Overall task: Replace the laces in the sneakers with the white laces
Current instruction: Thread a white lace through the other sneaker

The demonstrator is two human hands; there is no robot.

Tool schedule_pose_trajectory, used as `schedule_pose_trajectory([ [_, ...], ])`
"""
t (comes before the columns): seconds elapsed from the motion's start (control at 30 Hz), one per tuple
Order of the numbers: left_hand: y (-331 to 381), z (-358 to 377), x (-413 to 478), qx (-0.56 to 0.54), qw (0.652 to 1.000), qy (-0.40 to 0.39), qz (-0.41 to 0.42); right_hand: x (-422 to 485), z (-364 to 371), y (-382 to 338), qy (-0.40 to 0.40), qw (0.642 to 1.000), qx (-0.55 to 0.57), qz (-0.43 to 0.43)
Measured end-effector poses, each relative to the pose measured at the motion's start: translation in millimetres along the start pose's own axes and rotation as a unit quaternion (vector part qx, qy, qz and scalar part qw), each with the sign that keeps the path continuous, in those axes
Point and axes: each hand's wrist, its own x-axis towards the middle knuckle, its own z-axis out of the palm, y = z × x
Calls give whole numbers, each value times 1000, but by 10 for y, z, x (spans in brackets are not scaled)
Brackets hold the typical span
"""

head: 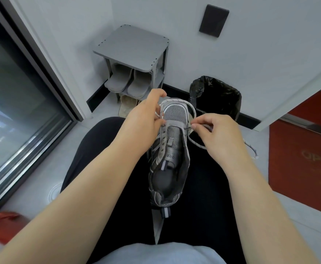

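Mesh-cloth sneaker, glossy bin liner

Probably a home entryway: shoe rack with slippers, lined bin.

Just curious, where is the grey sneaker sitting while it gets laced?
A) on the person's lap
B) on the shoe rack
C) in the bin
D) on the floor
A: the sneaker lies on the lap, on black trousers, with the left hand and right hand each holding the lace near its toe.

Sneaker on lap, rack and bin beyond.
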Motion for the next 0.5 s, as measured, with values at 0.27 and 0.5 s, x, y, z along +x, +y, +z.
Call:
schedule_pose_trajectory([
  [0.27,-5,16,5,33,999,8,-1,44,41,-37,-19,998,-50,-18],
  [0.5,33,26,-78,46,999,19,5,97,198,-23,11,993,-102,-52],
])
